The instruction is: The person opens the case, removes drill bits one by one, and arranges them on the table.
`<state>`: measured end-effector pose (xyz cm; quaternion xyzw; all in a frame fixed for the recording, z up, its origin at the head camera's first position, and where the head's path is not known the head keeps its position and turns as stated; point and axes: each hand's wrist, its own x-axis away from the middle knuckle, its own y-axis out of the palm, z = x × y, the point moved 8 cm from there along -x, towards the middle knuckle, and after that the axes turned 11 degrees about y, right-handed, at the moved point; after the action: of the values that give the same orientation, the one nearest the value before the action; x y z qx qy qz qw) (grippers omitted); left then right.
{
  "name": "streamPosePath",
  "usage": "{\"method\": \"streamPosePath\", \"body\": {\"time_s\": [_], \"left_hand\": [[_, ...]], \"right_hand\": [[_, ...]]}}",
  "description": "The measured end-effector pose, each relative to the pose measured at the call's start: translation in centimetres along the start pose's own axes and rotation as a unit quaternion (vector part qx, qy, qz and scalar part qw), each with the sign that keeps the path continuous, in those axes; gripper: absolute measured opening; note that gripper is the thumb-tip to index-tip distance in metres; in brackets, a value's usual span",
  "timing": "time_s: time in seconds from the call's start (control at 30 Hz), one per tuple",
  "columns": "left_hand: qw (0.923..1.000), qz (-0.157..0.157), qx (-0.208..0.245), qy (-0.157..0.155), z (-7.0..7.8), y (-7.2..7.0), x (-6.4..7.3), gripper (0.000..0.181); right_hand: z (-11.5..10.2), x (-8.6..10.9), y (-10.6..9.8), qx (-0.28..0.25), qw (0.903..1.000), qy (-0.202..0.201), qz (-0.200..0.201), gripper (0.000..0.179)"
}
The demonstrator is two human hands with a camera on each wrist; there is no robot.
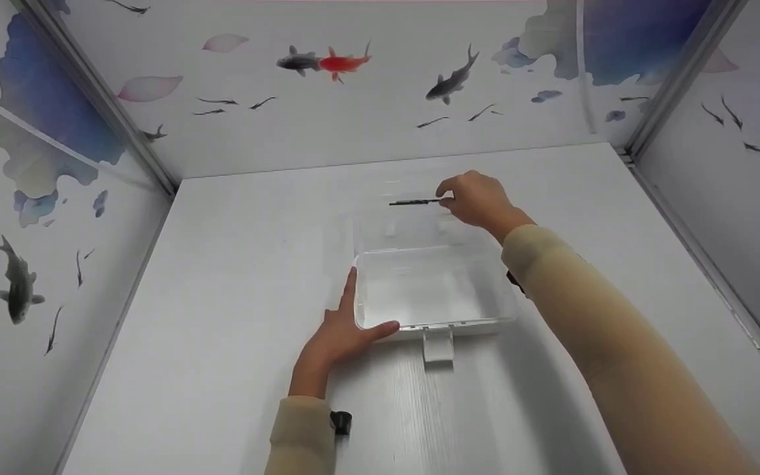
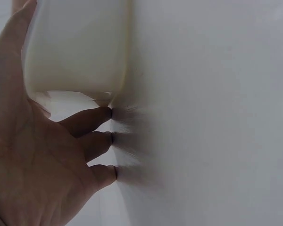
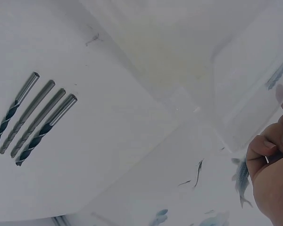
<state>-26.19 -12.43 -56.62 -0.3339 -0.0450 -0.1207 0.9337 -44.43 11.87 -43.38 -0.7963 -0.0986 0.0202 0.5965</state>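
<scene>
A clear plastic box (image 1: 433, 326) lies with its lid (image 1: 413, 231) swung back. My left hand (image 1: 344, 330) braces the box's near left corner, thumb along the front rim and straight index finger along the left side. In the left wrist view, the other fingertips of this left hand (image 2: 42, 155) rest at the white surface beside the box wall (image 2: 80, 47). Over the raised lid, my right hand (image 1: 479, 201) pinches a thin dark drill bit (image 1: 413, 202) by one end, held level and pointing left. The right wrist view shows that right hand (image 3: 276, 153) with fingers curled.
Several drill bits (image 3: 42, 117), silver-shanked with twisted flutes, lie side by side on the table in the right wrist view. The white table (image 1: 241, 264) is enclosed by walls (image 1: 353, 125) printed with fish and petals. A white latch (image 1: 438, 346) hangs from the box's front.
</scene>
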Motion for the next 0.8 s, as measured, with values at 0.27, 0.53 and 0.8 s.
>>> {"method": "streamPosePath", "body": {"time_s": [0.27,0.53,0.8], "left_hand": [[1.0000,0.002,-0.006,0.000,0.2,0.1,-0.2,0.132],[1.0000,0.007,-0.001,0.006,0.1,0.1,-0.2,0.133],[1.0000,0.005,0.000,0.005,0.0,0.1,0.0,0.134]], "right_hand": [[-0.3,-0.3,0.5,0.003,0.9998,0.021,-0.006,0.029],[0.0,-0.5,0.8,-0.017,0.9990,0.041,0.008,0.025],[0.1,-0.3,1.5,-0.029,0.9976,0.051,0.036,0.024]]}}
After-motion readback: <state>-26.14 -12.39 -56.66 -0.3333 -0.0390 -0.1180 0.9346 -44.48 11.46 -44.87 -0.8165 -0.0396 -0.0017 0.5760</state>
